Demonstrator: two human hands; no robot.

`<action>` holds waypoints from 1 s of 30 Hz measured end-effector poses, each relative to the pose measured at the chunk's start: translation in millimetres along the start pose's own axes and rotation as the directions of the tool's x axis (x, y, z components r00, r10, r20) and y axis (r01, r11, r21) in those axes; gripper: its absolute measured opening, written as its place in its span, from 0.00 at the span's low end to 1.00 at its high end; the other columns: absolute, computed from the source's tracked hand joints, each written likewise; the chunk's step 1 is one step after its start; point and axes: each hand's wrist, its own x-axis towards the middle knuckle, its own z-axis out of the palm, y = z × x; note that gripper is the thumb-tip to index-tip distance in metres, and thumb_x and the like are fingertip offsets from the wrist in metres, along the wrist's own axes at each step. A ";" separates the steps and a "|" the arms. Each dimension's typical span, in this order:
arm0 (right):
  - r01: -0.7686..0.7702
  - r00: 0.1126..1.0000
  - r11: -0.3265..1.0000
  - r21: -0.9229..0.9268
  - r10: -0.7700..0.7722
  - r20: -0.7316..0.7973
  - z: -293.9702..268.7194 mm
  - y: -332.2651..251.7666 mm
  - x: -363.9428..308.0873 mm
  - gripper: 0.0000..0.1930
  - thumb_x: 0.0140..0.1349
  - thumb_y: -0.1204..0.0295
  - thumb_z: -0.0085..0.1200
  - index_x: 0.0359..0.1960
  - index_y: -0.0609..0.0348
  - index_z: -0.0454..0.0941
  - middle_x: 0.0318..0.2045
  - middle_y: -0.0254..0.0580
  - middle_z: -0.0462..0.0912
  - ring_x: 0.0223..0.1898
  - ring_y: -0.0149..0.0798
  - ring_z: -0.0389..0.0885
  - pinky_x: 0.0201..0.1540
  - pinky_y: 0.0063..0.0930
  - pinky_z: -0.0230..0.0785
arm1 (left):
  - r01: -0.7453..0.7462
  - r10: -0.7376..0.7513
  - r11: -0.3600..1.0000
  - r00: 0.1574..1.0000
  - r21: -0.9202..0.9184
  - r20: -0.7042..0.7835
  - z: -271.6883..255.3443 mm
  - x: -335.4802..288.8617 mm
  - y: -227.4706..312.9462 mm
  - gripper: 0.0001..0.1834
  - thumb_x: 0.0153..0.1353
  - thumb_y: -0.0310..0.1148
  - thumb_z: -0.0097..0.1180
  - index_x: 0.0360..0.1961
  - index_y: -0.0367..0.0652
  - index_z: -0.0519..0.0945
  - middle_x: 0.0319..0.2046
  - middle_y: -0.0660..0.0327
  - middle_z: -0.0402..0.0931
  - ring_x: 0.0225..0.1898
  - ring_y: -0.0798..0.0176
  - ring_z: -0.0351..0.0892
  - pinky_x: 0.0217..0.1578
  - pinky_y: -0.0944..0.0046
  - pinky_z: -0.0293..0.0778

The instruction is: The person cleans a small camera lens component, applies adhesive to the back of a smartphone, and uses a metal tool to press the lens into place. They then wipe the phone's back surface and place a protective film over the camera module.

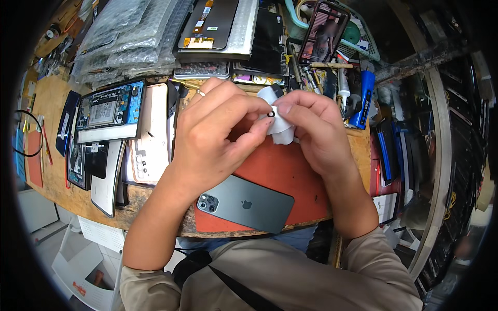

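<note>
Both hands meet over a red-orange mat (pixel 311 176) on the wooden bench. My right hand (pixel 319 124) is closed on a crumpled white cloth (pixel 281 129), pinching it between thumb and fingers. My left hand (pixel 218 124) reaches in from the other side, its forefinger and thumb at a tiny dark ring-shaped piece (pixel 271 114) with a pale centre, against the cloth. Whether that piece is a lens ring I cannot tell. Below the hands lies a dark grey smartphone (pixel 249 205), back up and tilted, its camera cluster near my left wrist.
Opened phones (pixel 106 111) and loose phone parts crowd the bench at left. Stacked bubble-wrap packets (pixel 124 39) and a phone screen with ribbon cables (pixel 210 23) lie at the back. A blue tool (pixel 365 96) stands at right, before a teal basket (pixel 363 44).
</note>
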 end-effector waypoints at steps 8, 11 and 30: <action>0.043 0.998 0.977 0.209 -0.032 -0.056 -3.8 4.6 8.9 0.09 0.70 0.69 0.55 0.42 0.62 0.82 0.34 0.38 0.86 0.33 0.27 0.82 0.37 0.22 0.73 | 0.009 -0.009 1.000 1.000 -0.019 -0.008 -1.1 -0.7 -2.3 0.11 0.48 0.21 0.72 0.33 0.40 0.85 0.27 0.61 0.79 0.32 0.58 0.77 0.33 0.60 0.73; 0.043 0.991 0.991 0.125 -0.026 -0.129 -6.7 2.8 10.5 0.09 0.70 0.69 0.55 0.41 0.62 0.82 0.34 0.39 0.86 0.32 0.27 0.82 0.36 0.22 0.74 | 0.059 -0.060 0.997 0.998 -0.051 -0.019 0.3 -0.5 0.6 0.11 0.48 0.20 0.72 0.33 0.40 0.85 0.29 0.61 0.80 0.32 0.57 0.77 0.34 0.60 0.73; -0.026 0.999 0.987 0.157 0.031 -0.034 3.7 5.5 4.0 0.09 0.71 0.71 0.57 0.44 0.64 0.83 0.36 0.35 0.86 0.34 0.24 0.82 0.38 0.21 0.73 | 0.011 -0.011 1.000 1.000 0.000 0.011 -2.1 1.1 -1.7 0.10 0.48 0.21 0.72 0.33 0.41 0.86 0.28 0.63 0.80 0.33 0.58 0.77 0.33 0.60 0.73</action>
